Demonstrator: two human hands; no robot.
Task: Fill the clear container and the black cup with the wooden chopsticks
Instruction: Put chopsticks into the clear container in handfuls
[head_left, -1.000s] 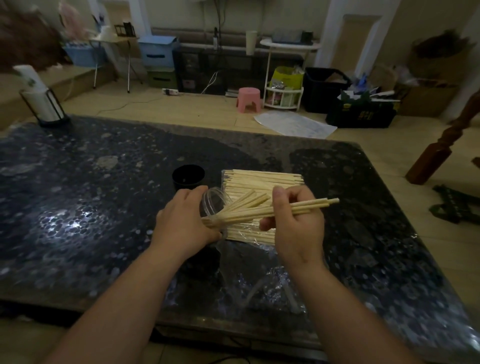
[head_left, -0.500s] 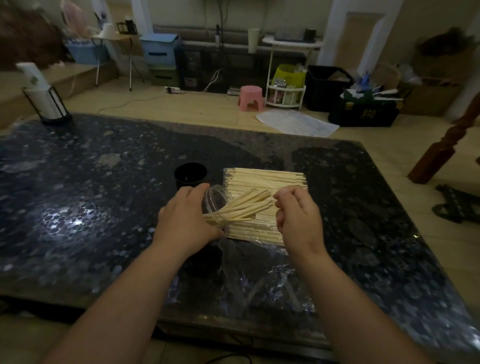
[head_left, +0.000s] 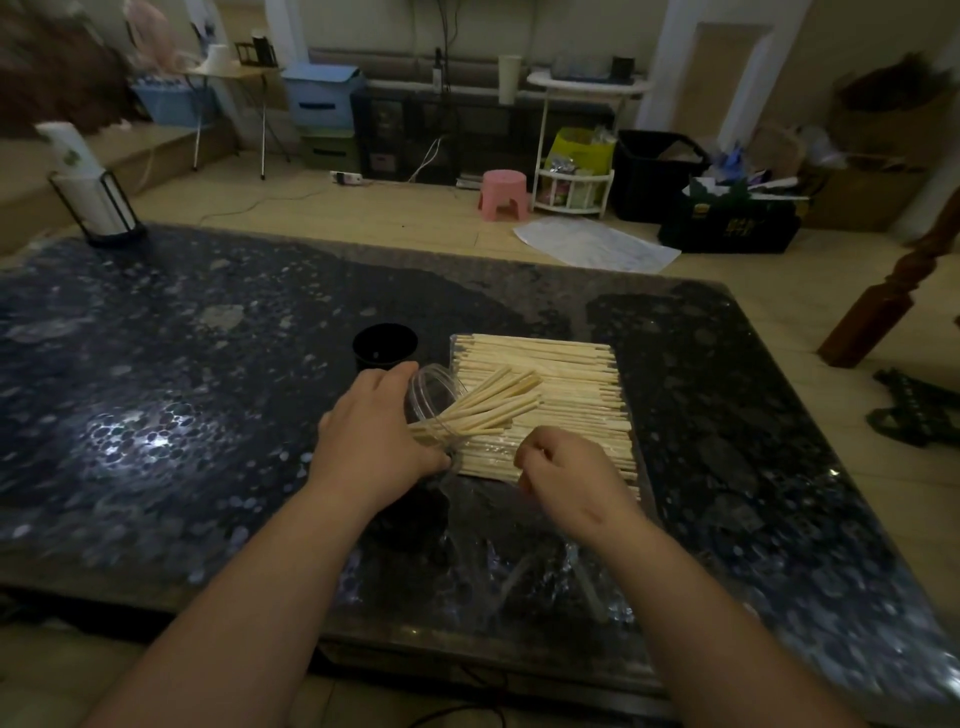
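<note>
The left hand (head_left: 373, 441) grips the clear container (head_left: 429, 388), tipped with its mouth to the right (a fan of wooden chopsticks (head_left: 491, 408) juts out). The black cup (head_left: 385, 345) stands upright just behind that hand. The right hand (head_left: 567, 474) curls over the near edge of the chopstick stack (head_left: 561, 366) on the speckled table (head_left: 208, 389); whether it pinches any, I cannot tell. Yellow print on the floor crate (head_left: 727, 228) is unreadable.

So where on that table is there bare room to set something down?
The widest bare stretch of the table runs left of the black cup and left hand, out to the black wire holder. A narrower strip lies right of the chopstick pile. The middle is crowded: cup, clear container, pile, right hand, and crumpled plastic wrap nearer the front edge.
</note>
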